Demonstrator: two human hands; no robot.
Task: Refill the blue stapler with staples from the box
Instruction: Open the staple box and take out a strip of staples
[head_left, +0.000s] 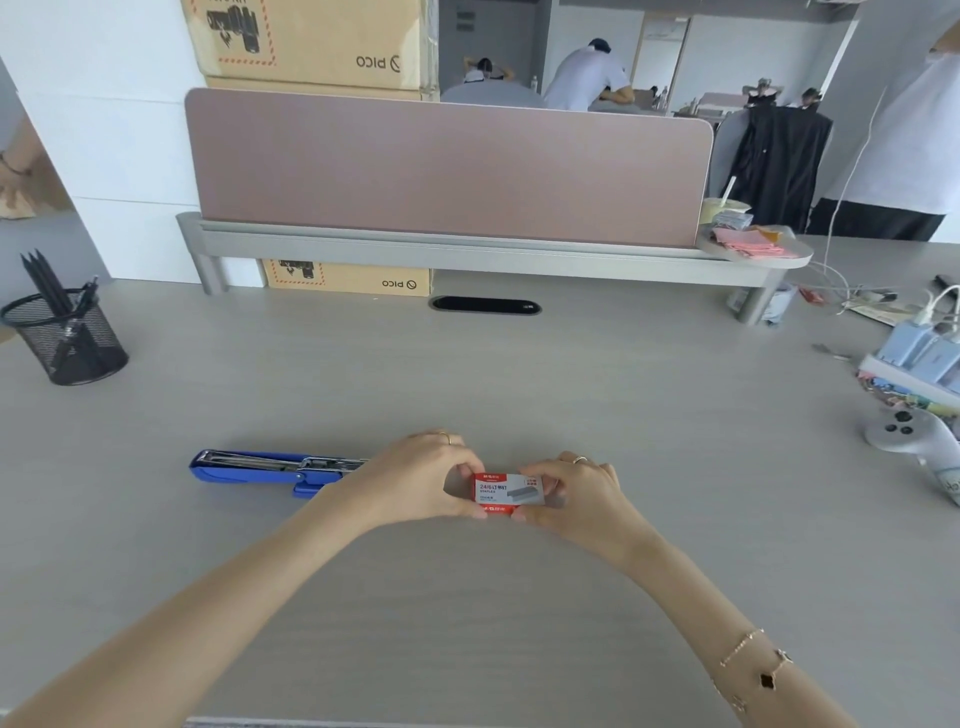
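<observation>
Above desk (467, 597), mid-front: box (508, 493) pinched at both ends, left hand (415, 480) and right hand (576, 493) closed on it, I reckon to work it open. Stapler (260, 466) lies opened just left, channel up, ready for loading.

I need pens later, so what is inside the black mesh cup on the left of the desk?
The black mesh cup holds several dark pencils or pens standing tilted. Their lower ends and the cup's bottom are too dim behind the mesh to tell.
</observation>
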